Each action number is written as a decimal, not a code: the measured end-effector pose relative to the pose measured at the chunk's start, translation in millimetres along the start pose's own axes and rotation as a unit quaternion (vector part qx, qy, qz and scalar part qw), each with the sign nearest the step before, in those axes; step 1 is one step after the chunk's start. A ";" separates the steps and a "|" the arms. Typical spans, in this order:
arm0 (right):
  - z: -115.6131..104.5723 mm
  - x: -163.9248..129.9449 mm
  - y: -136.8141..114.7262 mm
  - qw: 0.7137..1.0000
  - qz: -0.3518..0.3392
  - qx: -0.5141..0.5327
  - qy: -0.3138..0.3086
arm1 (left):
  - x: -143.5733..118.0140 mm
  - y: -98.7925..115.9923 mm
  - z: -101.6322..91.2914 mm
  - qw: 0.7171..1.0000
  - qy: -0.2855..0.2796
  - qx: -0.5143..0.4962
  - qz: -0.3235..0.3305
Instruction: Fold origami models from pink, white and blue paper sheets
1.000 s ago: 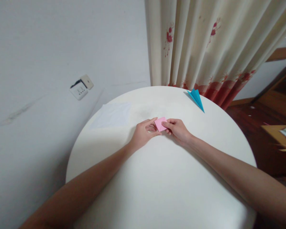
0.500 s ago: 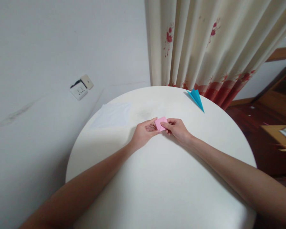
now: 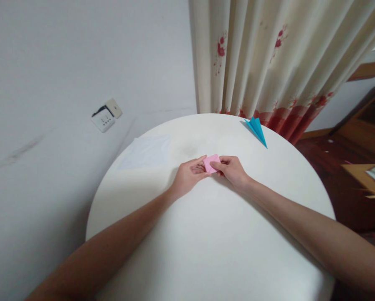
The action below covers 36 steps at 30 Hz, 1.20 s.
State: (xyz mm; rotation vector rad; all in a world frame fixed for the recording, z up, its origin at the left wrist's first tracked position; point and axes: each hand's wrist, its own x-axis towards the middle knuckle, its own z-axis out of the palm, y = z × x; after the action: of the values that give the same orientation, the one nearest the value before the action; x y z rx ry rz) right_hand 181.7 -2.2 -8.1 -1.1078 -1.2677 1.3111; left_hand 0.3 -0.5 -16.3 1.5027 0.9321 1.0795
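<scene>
Over a round white table [image 3: 203,238], the right hand [image 3: 233,170] pinches folded pink paper [image 3: 211,159], likely keeping layers flat; the left hand [image 3: 187,174] frames its left side, though I cannot say whether it grips. Folded blue paper [image 3: 257,130] lies far right, apparently out of the way.

folded paper [image 3: 208,161]: pink | paper plane [image 3: 258,131]: bright blue | surface [image 3: 206,234]: plain white | curtain [image 3: 253,54] beyond surface: cream, red flowers, red lower band

Pink paper [image 3: 209,160] is pinched by the right hand [image 3: 234,170], touched by the left hand [image 3: 186,175] — far right, a blue dart [image 3: 258,130] is seen.
</scene>
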 end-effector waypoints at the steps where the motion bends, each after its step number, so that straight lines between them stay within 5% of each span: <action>1: 0.1 -0.1 -0.1 1.000 -0.002 -0.001 0.003 | -0.2 -0.3 0.2 1.000 -0.003 -0.001 0.002; 21: -0.1 -0.5 2.5 1.000 -0.012 -0.020 -0.011 | 0.1 -0.7 -1.8 0.999 -0.003 0.037 0.012; 31: -4.3 3.4 6.0 0.989 -0.044 -0.106 -0.095 | -0.6 7.4 0.2 0.997 -0.027 -0.012 -0.075; 36: -3.4 4.3 8.1 0.990 -0.062 -0.105 -0.073 | 0.4 7.5 -0.8 0.996 -0.005 -0.005 -0.090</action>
State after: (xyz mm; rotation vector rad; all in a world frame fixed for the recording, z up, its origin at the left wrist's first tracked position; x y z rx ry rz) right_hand 184.2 2.5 -16.3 -1.0719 -1.5873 1.2043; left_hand -0.2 -1.2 -8.9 1.3858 1.0333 0.9434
